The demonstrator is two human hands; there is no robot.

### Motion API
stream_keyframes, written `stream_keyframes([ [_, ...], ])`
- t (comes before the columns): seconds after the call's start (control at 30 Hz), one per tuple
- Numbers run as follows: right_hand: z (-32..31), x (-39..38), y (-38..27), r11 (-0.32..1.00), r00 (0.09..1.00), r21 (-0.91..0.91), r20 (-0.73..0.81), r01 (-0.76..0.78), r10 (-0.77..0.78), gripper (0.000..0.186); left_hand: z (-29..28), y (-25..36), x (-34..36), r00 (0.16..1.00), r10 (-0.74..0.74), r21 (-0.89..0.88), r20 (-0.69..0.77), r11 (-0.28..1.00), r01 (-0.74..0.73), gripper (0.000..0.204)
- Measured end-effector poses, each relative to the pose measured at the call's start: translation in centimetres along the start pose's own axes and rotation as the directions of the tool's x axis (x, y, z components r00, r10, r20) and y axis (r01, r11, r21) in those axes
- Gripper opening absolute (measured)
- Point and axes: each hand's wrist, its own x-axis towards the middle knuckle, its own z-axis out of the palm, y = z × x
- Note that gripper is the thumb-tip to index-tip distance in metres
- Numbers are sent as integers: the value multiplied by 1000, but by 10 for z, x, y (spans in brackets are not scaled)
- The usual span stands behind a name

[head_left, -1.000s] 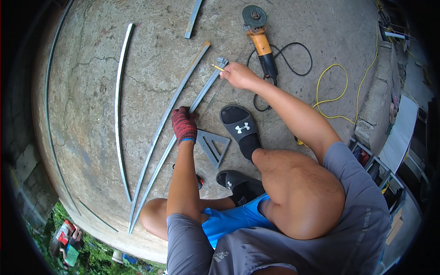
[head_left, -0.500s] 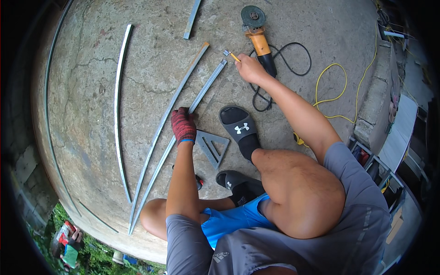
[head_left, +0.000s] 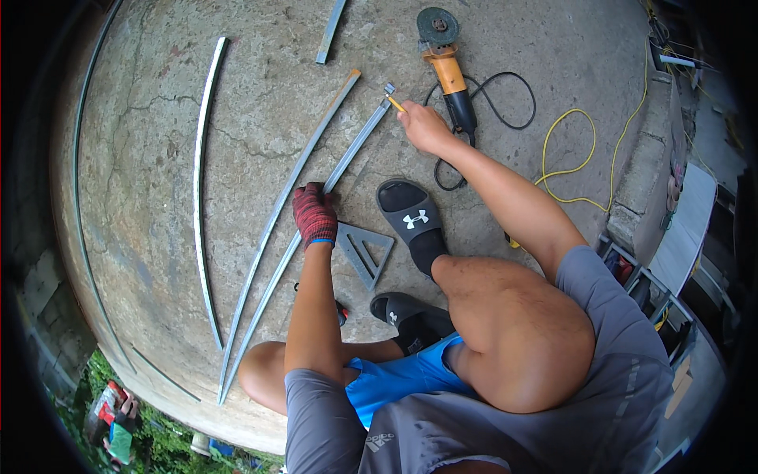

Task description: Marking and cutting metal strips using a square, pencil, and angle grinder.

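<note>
My left hand (head_left: 313,213), in a red and black knit glove, is closed around a long grey metal channel (head_left: 357,148) lying on the concrete. My bare right hand (head_left: 427,129) grips a slim yellow stick (head_left: 396,104) that looks like a pencil. Its tip is at the far end of the channel. Just beyond that end lies a small shiny metal piece (head_left: 390,88); I cannot tell whether the stick touches it. Near my left wrist, a grey triangular speed square (head_left: 365,251) rests on the floor beside the channel.
An orange and black angle grinder (head_left: 450,79) with a black cord lies at the far right. A yellow cord (head_left: 594,150) loops beyond my right forearm. More metal bars (head_left: 201,197) stretch along the left. My sandalled foot (head_left: 410,209) stands between my arms. Concrete blocks (head_left: 638,170) edge the right side.
My right hand has come slightly left and nearer, bringing the yellow stick from beside the small metal piece to the channel's end. My left hand keeps its hold on the channel.
</note>
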Motion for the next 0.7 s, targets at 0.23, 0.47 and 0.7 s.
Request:
stream_keyframes([
  [0.23,4,-16,-7,957,940,-41,202,288,-275,25,-1,-2,-2,1000,8,-3,-15,1000,-8,24],
  [0.47,0,-3,-4,994,992,-39,72,105,-102,26,0,-1,0,1000,-18,15,1,1000,18,25],
  [0.7,8,-6,6,1000,999,15,28,27,-28,27,-1,2,-2,1000,-9,6,-10,1000,9,24],
])
